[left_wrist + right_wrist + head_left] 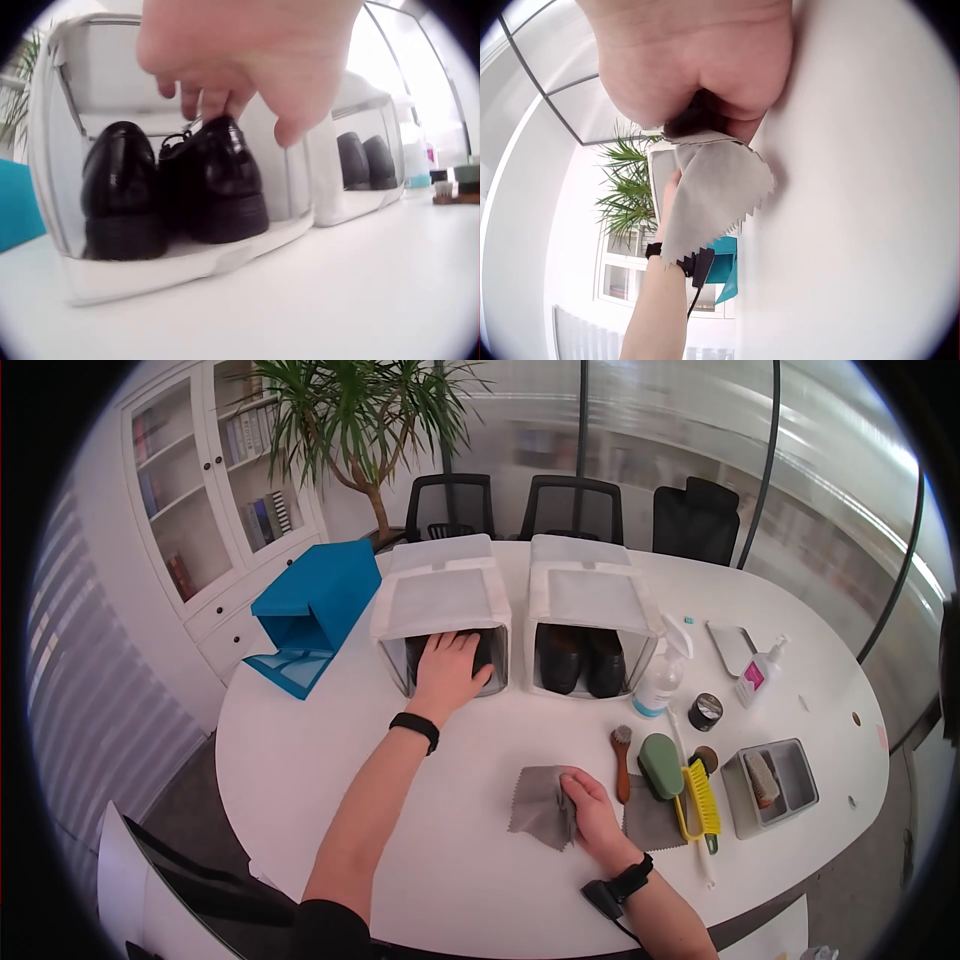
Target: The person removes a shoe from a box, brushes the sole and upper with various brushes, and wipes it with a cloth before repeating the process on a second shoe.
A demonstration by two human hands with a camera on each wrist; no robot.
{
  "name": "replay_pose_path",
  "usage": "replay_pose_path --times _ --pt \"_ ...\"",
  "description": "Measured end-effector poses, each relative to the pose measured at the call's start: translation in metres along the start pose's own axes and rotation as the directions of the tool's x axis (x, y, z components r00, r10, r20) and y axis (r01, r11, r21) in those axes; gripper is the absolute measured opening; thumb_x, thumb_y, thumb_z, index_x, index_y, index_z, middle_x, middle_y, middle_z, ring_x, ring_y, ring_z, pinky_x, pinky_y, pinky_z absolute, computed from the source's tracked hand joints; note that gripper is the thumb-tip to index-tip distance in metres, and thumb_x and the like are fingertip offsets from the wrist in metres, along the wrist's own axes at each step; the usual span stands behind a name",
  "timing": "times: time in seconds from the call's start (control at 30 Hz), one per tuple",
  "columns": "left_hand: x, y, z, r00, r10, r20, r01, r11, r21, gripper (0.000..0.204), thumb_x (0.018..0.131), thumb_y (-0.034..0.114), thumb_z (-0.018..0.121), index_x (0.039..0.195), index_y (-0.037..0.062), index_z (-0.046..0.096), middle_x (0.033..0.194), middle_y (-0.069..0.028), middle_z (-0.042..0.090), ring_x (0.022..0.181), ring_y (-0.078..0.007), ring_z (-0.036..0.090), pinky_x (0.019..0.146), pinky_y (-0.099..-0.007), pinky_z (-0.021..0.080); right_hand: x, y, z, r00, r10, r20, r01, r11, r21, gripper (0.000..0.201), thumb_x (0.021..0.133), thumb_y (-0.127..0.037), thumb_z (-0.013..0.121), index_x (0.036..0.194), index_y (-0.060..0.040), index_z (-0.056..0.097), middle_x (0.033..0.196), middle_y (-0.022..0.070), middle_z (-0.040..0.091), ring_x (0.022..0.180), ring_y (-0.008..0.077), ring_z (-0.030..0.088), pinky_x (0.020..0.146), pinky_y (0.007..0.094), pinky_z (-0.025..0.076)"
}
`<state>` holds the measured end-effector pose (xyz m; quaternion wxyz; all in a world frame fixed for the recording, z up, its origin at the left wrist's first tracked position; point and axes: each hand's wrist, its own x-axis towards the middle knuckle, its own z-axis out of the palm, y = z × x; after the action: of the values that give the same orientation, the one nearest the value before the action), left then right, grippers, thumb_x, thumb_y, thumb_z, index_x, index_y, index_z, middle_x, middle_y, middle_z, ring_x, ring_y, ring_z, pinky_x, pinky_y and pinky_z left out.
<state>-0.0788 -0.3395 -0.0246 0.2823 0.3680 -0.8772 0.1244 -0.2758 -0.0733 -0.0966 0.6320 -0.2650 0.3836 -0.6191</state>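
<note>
My left hand (447,672) reaches into the front of a white storage box (440,600) on the table. Its fingers extend over a pair of shiny black lace-up shoes; in the left wrist view they overlap the top of the right-hand shoe (225,180), with the thumb held apart. The other shoe (124,187) stands beside it, heel outward. Nearer the table's front, my right hand (597,815) pinches a grey cloth (537,807) with zigzag edges, which hangs from the fingers. A second white box (590,595) to the right holds another dark pair of shoes (560,660).
An open blue box (325,605) stands at left. To the right are a spray bottle (658,682), a dark jar (705,712), a wooden-handled brush (622,760), a green oval piece (660,765), a yellow brush (703,800) and a grey divided container (790,780).
</note>
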Motion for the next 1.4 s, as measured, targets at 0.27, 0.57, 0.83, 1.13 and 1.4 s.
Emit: replay_pose_path --times 0.27,0.57,0.83,1.13,1.4 --pt "0.025 -0.002 0.007 0.954 -0.243 0.176 0.273 0.947 -0.168 0.057 0.079 0.023 0.087 0.126 -0.0016 0.067 0.138 -0.0211 0.061 0.138 -0.0448 0.044 0.115 -0.0497 0.039 0.002 0.003 -0.002 1.0 0.014 0.027 -0.014 1.0 -0.007 0.028 0.111 -0.018 0.051 0.132 -0.0015 0.062 0.119 0.0026 0.07 0.107 0.0106 0.064 0.096 0.0255 0.051" --pt "-0.018 0.048 -0.06 0.989 0.071 0.132 -0.074 0.997 0.013 0.04 0.075 0.028 0.087 0.1 0.0052 0.064 0.108 -0.0098 0.064 0.117 -0.0288 0.057 0.088 -0.0417 0.053 0.005 0.006 -0.003 0.997 -0.025 0.068 0.03 0.997 -0.071 0.029 0.111 -0.017 0.05 0.132 -0.0011 0.062 0.118 0.0018 0.069 0.108 0.0105 0.062 0.098 0.0257 0.049" --pt "-0.117 0.11 -0.179 0.978 0.018 0.208 -0.003 0.997 -0.075 0.039 0.079 0.03 0.085 0.1 0.0046 0.065 0.1 -0.0099 0.065 0.107 -0.0299 0.059 0.088 -0.041 0.05 0.007 0.005 -0.004 0.999 -0.03 0.022 0.028 0.997 0.07 0.021 0.109 -0.017 0.054 0.123 -0.0058 0.065 0.11 0.002 0.072 0.1 0.0131 0.069 0.09 0.0292 0.055" --pt "-0.199 0.118 -0.215 0.946 -0.147 0.29 0.202 0.964 -0.17 0.035 0.089 0.025 0.08 0.112 -0.0004 0.072 0.102 -0.0107 0.072 0.103 -0.0293 0.066 0.083 -0.0384 0.054 0.002 -0.005 0.004 0.999 -0.034 -0.027 0.037 0.993 0.112 0.024 0.109 -0.016 0.052 0.124 -0.0024 0.064 0.111 0.0042 0.072 0.099 0.0137 0.068 0.089 0.0287 0.055" --pt "-0.168 0.119 -0.21 0.703 -0.591 0.395 0.706 0.52 -0.48 0.042 0.105 0.027 0.063 0.128 -0.0085 0.067 0.098 -0.0141 0.075 0.086 -0.0166 0.07 0.076 -0.0277 0.054 0.007 -0.003 -0.002 0.998 -0.056 -0.001 0.055 0.995 0.088 0.02 0.108 -0.017 0.055 0.122 -0.0051 0.064 0.112 0.0027 0.072 0.101 0.0146 0.069 0.09 0.0306 0.057"
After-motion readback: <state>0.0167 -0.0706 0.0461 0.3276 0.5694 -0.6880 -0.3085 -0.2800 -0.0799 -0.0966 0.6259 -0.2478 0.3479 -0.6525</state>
